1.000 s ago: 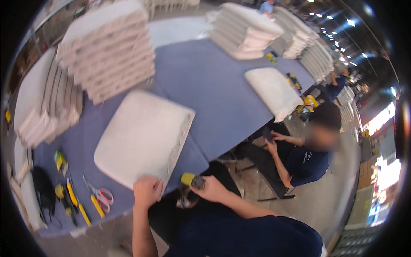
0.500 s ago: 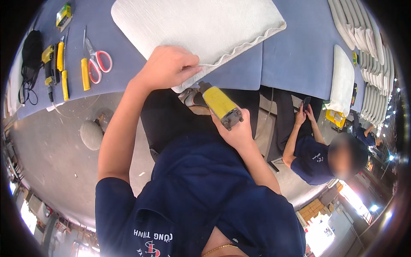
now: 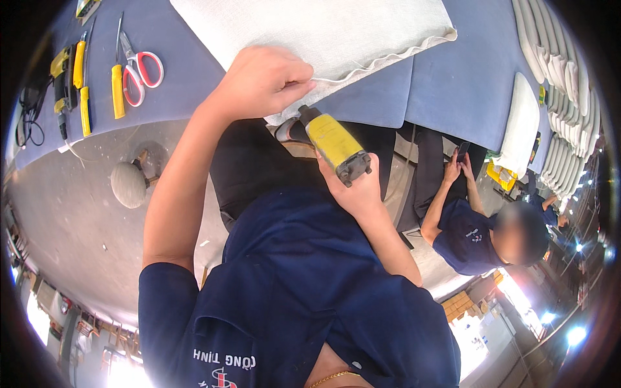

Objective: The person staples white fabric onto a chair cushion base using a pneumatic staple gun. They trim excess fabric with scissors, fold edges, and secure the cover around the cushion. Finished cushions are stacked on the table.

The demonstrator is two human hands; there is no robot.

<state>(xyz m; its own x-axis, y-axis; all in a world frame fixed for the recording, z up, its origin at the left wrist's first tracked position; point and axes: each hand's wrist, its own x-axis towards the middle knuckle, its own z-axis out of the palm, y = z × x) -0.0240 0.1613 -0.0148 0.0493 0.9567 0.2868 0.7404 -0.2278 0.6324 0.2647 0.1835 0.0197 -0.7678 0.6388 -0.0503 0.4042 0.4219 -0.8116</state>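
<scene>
A pale, fabric-covered panel (image 3: 323, 32) lies on the blue-grey table, its near edge trimmed with a loose, wavy fold of cloth (image 3: 394, 57). At the panel's near corner my left hand (image 3: 265, 83) is closed, thumb and fingers pinching the cloth edge. My right hand (image 3: 358, 194) grips a yellow staple gun (image 3: 333, 140) with a dark nose and dark end cap. The gun's nose points up toward the panel's near edge, just below my left hand and apart from the cloth. My right fingers are partly hidden behind the gun.
Red-handled scissors (image 3: 143, 72), a yellow-handled screwdriver (image 3: 118, 92) and other yellow and black tools (image 3: 65, 77) lie on the table at left. Pale covered panels (image 3: 563, 84) stand stacked at far right. A seated co-worker (image 3: 472, 229) holds a phone at right. A round stool (image 3: 129, 184) stands below left.
The whole view has shifted slightly, with the table tools now higher and further left. My left hand still pinches the cloth; the staple gun stays in my right hand, near the panel's edge.
</scene>
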